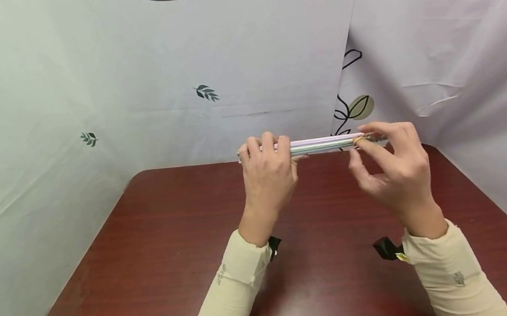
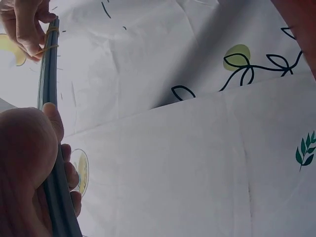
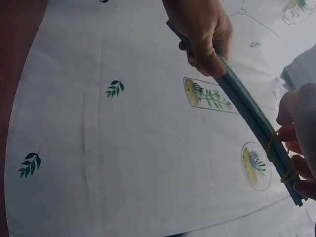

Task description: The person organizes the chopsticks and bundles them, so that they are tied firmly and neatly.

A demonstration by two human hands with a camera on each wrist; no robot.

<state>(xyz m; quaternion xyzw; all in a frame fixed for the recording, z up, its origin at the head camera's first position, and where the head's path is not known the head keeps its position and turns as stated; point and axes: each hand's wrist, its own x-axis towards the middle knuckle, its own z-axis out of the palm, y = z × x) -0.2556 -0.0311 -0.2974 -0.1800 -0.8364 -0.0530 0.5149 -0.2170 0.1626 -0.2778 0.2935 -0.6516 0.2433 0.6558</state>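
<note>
A bundle of long, thin, straw-like sticks (image 1: 322, 143), pale pink and green in the head view, is held level above the far edge of the table. My left hand (image 1: 267, 175) grips its left part, with the thumb along it in the left wrist view. Around the opposite end loops a yellow rubber band (image 3: 270, 146), crossing the sticks in two places. The fingers of my right hand (image 1: 396, 158) pinch at this band, beside the stick ends. Whether those fingers also hold the sticks is partly hidden.
Beneath both hands lies a dark red-brown table (image 1: 151, 260). White cloth (image 1: 263, 58) printed with leaves and jars hangs behind it and along its sides. Small black devices (image 1: 386, 249) are strapped at the wrists.
</note>
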